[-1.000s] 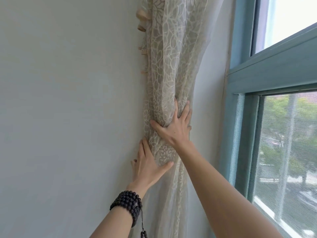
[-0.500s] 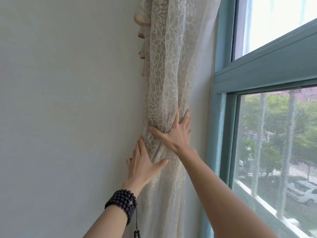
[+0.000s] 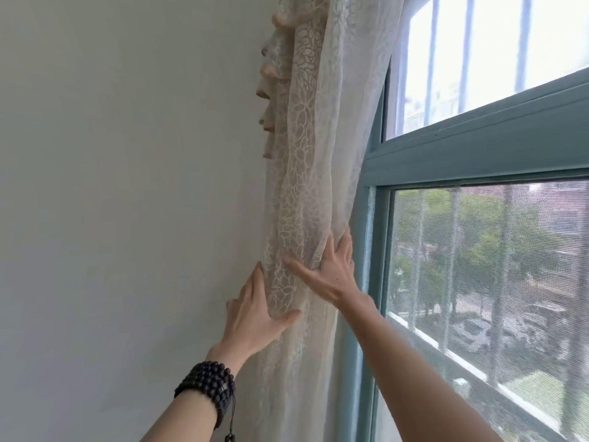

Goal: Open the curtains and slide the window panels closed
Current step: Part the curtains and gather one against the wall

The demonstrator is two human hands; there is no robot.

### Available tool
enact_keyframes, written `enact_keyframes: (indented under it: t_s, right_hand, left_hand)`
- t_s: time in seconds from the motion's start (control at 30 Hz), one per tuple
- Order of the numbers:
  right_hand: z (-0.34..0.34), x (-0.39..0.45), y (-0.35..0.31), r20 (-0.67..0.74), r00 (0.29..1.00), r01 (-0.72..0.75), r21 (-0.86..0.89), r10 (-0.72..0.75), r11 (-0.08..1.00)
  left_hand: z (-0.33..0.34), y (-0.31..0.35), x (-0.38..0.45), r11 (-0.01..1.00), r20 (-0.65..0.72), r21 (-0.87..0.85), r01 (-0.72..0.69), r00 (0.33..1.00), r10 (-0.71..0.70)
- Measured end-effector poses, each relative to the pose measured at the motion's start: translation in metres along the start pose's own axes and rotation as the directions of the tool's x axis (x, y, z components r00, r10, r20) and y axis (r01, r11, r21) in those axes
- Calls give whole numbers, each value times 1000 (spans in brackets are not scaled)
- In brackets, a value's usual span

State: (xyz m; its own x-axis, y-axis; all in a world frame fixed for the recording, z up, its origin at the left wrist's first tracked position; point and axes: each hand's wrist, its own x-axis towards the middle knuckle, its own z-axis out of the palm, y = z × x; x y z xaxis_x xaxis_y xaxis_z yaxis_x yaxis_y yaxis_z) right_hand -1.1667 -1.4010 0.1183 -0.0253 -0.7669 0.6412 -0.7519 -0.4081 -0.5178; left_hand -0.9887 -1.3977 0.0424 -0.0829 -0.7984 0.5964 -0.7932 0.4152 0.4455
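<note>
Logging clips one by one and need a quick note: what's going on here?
A person holds the sheer white leaf-patterned curtain bunched against the pale wall, beside the teal-framed window. The left hand, a dark beaded bracelet on its wrist, presses the bundle's left side with straight fingers. The right hand grips it from the right, slightly higher. Neither hand is on the window.

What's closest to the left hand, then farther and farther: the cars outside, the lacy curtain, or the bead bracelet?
1. Lacy curtain: touching the left hand, on its right.
2. Bead bracelet: just below, on its wrist.
3. Cars: far right, outside beyond the window screen.
</note>
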Motion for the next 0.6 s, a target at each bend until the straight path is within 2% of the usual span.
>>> enact_keyframes:
  t_s: [0.4,0.6]
  right_hand:
    - [-45,-72,-5,-76,997,-22,-76,17,997]
    - [-81,-109,-10,-82,997,-18,-82,11,996]
  left_hand:
    - [-10,36,-48,982,-49,-128,-139,990,134]
    - [-16,66,-72,950,-133,-243,-197,977,168]
